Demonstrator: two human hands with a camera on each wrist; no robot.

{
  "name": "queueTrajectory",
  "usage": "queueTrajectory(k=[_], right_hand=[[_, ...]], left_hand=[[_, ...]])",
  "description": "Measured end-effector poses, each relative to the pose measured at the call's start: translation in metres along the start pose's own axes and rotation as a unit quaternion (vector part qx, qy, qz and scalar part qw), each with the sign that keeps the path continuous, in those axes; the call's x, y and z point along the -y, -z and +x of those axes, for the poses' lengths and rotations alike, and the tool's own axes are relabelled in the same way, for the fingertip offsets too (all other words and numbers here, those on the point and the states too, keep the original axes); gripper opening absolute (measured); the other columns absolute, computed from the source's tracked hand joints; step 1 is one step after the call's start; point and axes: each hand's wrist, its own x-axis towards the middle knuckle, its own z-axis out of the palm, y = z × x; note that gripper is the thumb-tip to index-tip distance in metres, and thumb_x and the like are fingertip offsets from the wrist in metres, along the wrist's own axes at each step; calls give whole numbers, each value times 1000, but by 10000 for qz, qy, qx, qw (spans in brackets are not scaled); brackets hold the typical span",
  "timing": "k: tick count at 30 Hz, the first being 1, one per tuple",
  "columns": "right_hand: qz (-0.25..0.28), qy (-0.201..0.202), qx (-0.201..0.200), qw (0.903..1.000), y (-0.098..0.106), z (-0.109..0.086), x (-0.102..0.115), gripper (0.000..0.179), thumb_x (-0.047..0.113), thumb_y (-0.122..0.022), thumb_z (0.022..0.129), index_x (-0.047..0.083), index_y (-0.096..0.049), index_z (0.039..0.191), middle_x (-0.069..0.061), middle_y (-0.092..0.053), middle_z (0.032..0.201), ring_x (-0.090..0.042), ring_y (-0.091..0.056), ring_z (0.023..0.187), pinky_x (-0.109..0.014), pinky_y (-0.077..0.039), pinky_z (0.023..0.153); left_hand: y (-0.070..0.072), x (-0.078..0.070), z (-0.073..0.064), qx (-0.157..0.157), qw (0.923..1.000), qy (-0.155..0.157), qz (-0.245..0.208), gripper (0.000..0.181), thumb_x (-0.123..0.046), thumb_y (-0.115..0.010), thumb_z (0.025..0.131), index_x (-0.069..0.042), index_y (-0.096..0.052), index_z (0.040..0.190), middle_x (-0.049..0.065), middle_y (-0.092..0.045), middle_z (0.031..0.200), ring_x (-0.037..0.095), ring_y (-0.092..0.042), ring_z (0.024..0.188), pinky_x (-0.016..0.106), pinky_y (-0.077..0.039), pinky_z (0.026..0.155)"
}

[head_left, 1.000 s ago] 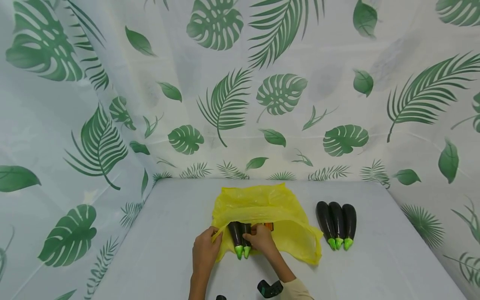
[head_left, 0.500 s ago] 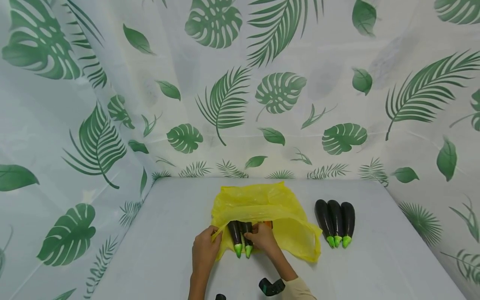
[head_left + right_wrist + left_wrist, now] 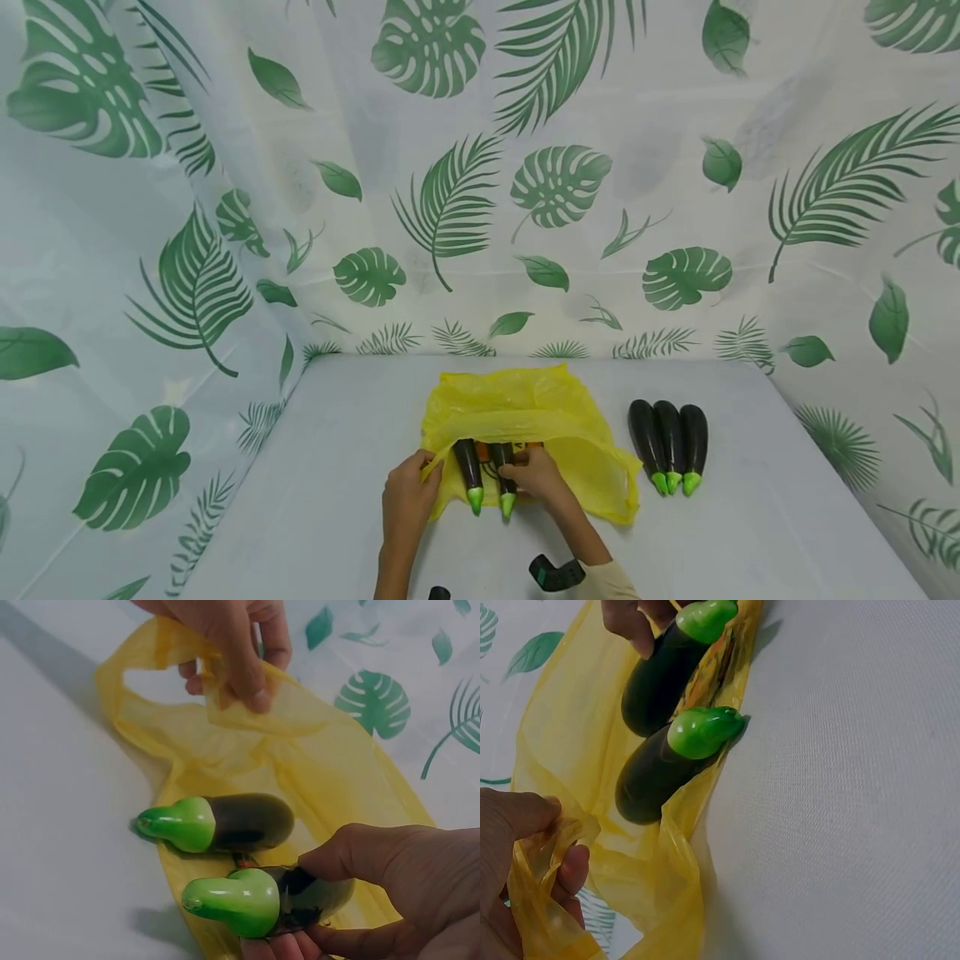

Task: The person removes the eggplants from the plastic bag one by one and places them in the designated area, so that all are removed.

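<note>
A yellow plastic bag [image 3: 517, 396] lies on the table with its mouth toward me. My left hand [image 3: 408, 498] pinches the bag's left edge, near a handle loop seen in the right wrist view. At the mouth my right hand [image 3: 542, 477] grips a dark eggplant [image 3: 300, 896] between thumb and fingers, its green stem end pointing toward me. A second eggplant [image 3: 468, 468] rests in the opening to its left, apart from it and untouched by either hand. Between the two shows an orange patterned item [image 3: 705, 682], mostly hidden, kind unclear.
Right of the bag, three more eggplants [image 3: 670, 446] lie side by side on the white table [image 3: 765, 517]. Leaf-patterned sheeting [image 3: 465, 217] stands behind and along both sides. A black wrist device [image 3: 557, 573] sits on my right forearm.
My right hand has shifted slightly right with its eggplant, widening the gap to the other eggplant and exposing the orange item between them. The left hand keeps its hold on the bag.
</note>
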Motion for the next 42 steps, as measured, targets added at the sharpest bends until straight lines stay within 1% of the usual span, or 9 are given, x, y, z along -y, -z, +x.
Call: queueTrajectory(k=[4, 11, 13, 16, 20, 24, 28, 34, 42], right_hand=[[83, -128, 43, 9999, 3, -2, -2, 56, 15, -71, 84, -18, -51, 126, -29, -60, 118, -32, -64, 99, -41, -59, 71], [285, -204, 233, 9991, 9, -10, -6, 60, 14, -70, 86, -20, -45, 130, -31, -57, 119, -39, -62, 107, -44, -58, 76], [295, -221, 273, 9989, 11, -13, -6, 60, 14, -70, 87, -20, -45, 130, -29, -58, 118, -35, -63, 104, -44, -58, 77], [289, -300, 304, 9987, 15, -16, -6, 57, 14, -70, 86, -18, -48, 128, -25, -61, 113, -27, -66, 96, -44, -58, 74], [329, -508, 370, 9975, 20, -19, -5, 47, 13, -71, 85, -13, -53, 120, -18, -63, 104, -18, -65, 84, -40, -59, 69], [235, -652, 458, 9965, 23, -22, -6, 40, 12, -73, 84, -7, -56, 114, -14, -61, 98, -17, -62, 81, -36, -58, 65], [178, -705, 556, 9958, 26, -24, -9, 42, 14, -74, 83, -6, -56, 116, -13, -59, 101, -19, -60, 85, -36, -58, 66], [285, -529, 822, 9948, 31, -30, -11, 46, 13, -73, 84, -8, -55, 121, -14, -60, 103, -18, -61, 85, -37, -58, 67], [140, -136, 1549, 9877, 42, -41, -5, 49, 12, -73, 84, -8, -55, 125, -10, -60, 98, -14, -62, 81, -37, -59, 65]], left_hand=[[2, -1, 0, -12, 10000, -14, -20, 11, -19, -75, 85, -11, -72, 92, 3, -74, 87, 12, -66, 73, 30, -54, 65], [2, -1, -3, 14, 10000, -39, -17, 11, -18, -75, 85, -10, -71, 91, 3, -74, 88, 14, -67, 75, 31, -55, 66], [2, -1, -2, 5, 10000, -28, -22, 12, -18, -75, 85, -10, -72, 92, 3, -75, 89, 14, -68, 76, 32, -56, 67], [1, -1, 0, 1, 10000, -4, -31, 12, -19, -75, 85, -10, -72, 92, 4, -75, 89, 14, -68, 76, 33, -56, 68], [1, -1, 2, 7, 10000, -7, -19, 12, -19, -75, 85, -10, -71, 93, 3, -74, 89, 14, -67, 76, 33, -56, 68], [0, -2, 2, -4, 10000, -21, -21, 12, -19, -75, 85, -10, -71, 93, 3, -74, 88, 13, -66, 75, 32, -55, 68], [-1, -3, 1, 5, 10000, 7, -45, 12, -19, -75, 85, -10, -71, 93, 3, -74, 89, 13, -67, 76, 32, -55, 68], [0, -5, 1, 53, 10000, 72, -27, 12, -19, -74, 86, -11, -71, 93, 2, -74, 88, 11, -64, 73, 32, -55, 68], [1, -4, 1, 6, 10000, 31, 7, 11, -20, -74, 86, -11, -71, 91, 1, -73, 85, 8, -61, 70, 29, -53, 65]])
